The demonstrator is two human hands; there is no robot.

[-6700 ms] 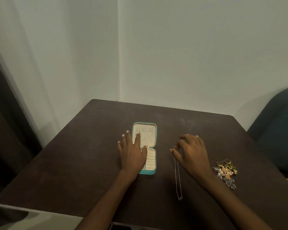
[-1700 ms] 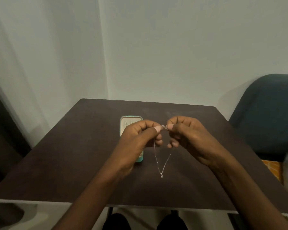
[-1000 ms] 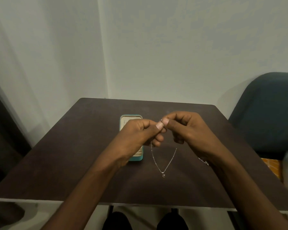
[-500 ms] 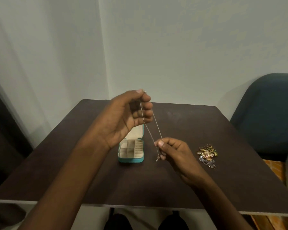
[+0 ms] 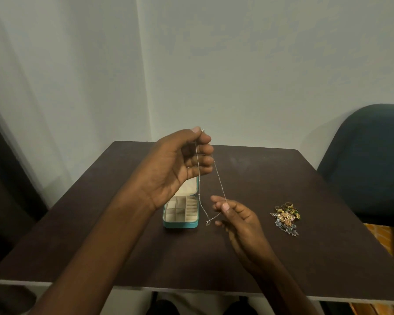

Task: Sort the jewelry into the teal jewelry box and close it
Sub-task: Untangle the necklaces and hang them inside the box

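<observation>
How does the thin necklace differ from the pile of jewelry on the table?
The necklace hangs in the air, pinched by the left hand above and the right hand below; the pile lies untouched on the table. The necklace is one thin strand; the pile is many tangled pieces. Both are outside the teal box.

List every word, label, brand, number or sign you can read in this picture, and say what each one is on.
None: no readable text shows anywhere.
teal jewelry box: no brand or label visible on its shell or cream lining.
necklace, held by the left hand and right hand: pendant too small to show any marking.
pile of jewelry: too small to read.
table, wall and chair: bare of writing.
</observation>
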